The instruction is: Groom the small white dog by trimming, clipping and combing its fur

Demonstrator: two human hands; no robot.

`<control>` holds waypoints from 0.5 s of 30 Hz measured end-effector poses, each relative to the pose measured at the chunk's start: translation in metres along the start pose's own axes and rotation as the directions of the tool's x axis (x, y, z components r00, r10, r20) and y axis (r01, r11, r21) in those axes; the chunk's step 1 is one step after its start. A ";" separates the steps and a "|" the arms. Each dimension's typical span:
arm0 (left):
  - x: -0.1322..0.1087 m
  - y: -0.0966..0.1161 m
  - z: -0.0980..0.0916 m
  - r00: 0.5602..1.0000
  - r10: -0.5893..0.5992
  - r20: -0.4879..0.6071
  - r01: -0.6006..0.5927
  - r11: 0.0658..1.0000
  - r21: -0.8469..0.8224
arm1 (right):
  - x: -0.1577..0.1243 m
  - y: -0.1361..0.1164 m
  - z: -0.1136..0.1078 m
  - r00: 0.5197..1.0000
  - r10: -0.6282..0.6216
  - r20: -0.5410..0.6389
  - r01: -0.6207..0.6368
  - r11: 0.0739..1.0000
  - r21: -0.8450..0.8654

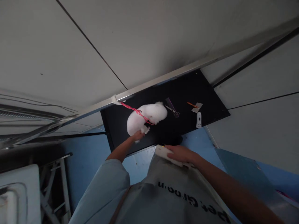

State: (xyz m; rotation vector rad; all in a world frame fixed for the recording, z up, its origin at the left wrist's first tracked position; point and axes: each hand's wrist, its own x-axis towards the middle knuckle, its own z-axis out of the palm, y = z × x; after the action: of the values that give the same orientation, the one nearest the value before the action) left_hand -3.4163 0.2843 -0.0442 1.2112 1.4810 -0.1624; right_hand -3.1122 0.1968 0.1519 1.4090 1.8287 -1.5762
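A white fluffy dog [136,120] is on the black table, seen from above, its head [157,112] to the right. A red cord [133,108] runs over it to the pale fitting at the table's back edge. My left hand [138,135] is closed at the dog's near side, around what looks like a front leg; the paw [146,130] shows just past my fingers. My right hand [181,153] is low, in front of my apron, wrapped around a white hair clipper [162,151]. The clipper is apart from the dog.
On the black table [187,87] lie scissors [172,110], a dark comb [169,102], an orange tool [192,105], a light card [197,107] and a white device [198,120]. A metal rail [161,79] lines the back edge by the wall. A white sink [21,174] stands lower left.
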 end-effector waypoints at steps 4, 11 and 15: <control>-0.003 -0.007 -0.004 0.974 -0.149 0.168 0.172 0.976 -0.133 | 0.010 -0.002 -0.001 0.996 0.033 -0.085 -0.035 0.999 -0.022; -0.024 -0.017 0.016 0.915 -0.259 0.309 0.358 0.876 -0.324 | 0.016 0.004 -0.005 0.991 0.072 -0.113 -0.070 0.997 0.030; -0.001 0.000 0.049 0.970 -0.193 0.145 0.241 0.790 -0.564 | 0.004 0.014 -0.019 0.997 0.014 -0.070 -0.006 0.994 0.113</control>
State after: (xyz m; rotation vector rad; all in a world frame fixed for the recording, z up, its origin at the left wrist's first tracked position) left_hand -3.3843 0.2508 -0.0600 0.5294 1.4493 0.0882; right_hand -3.0960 0.2138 0.1471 1.5390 1.7945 -1.6680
